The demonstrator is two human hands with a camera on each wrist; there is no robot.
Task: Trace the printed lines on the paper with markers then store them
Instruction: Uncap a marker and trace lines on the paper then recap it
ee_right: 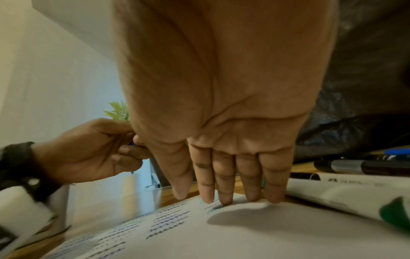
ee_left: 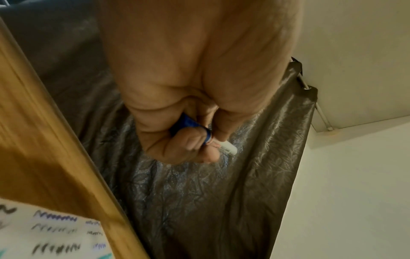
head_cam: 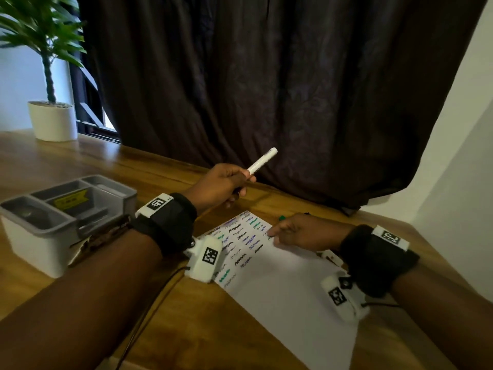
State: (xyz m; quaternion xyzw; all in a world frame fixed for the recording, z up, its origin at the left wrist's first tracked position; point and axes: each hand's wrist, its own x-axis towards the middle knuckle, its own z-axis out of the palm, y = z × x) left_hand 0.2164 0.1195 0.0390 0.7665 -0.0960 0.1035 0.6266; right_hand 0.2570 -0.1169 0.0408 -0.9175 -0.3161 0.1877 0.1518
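A white marker (head_cam: 260,162) with a blue cap was gripped in the curled fingers of the left hand (head_cam: 219,186), raised above the far edge of the wooden table (head_cam: 80,166). The paper (head_cam: 288,287) was pressed flat by the straight fingers of the right hand (head_cam: 298,232). More markers (ee_right: 346,191) lay just right of it. A gray organizer (head_cam: 66,212) stood at the left.
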